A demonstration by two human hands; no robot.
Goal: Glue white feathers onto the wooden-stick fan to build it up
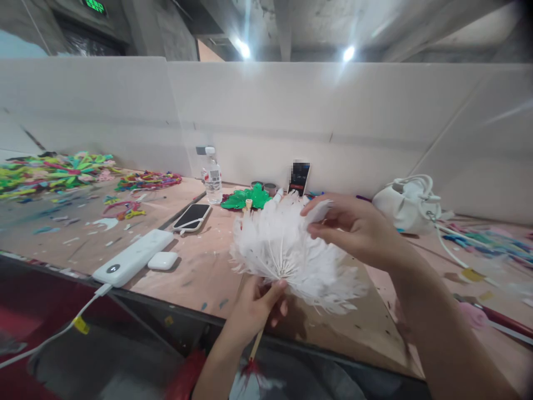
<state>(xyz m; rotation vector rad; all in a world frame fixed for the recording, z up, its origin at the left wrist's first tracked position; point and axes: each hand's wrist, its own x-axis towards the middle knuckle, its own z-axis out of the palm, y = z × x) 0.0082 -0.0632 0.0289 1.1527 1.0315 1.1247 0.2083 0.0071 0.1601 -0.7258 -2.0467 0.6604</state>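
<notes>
A white feather fan is spread above the near edge of the table. My left hand is closed round the base of the fan, where the quills gather. Below that hand a thin wooden handle sticks out, with a red tassel at its lower end. At the fan's upper right, my right hand pinches the tip of a white feather between thumb and fingers. A brown board lies under the fan, partly hidden by it.
Left of the fan are a power bank, an earphone case and a phone. A water bottle, green leaf shapes and a propped phone stand behind. A white bag sits right; colourful craft pieces lie far left.
</notes>
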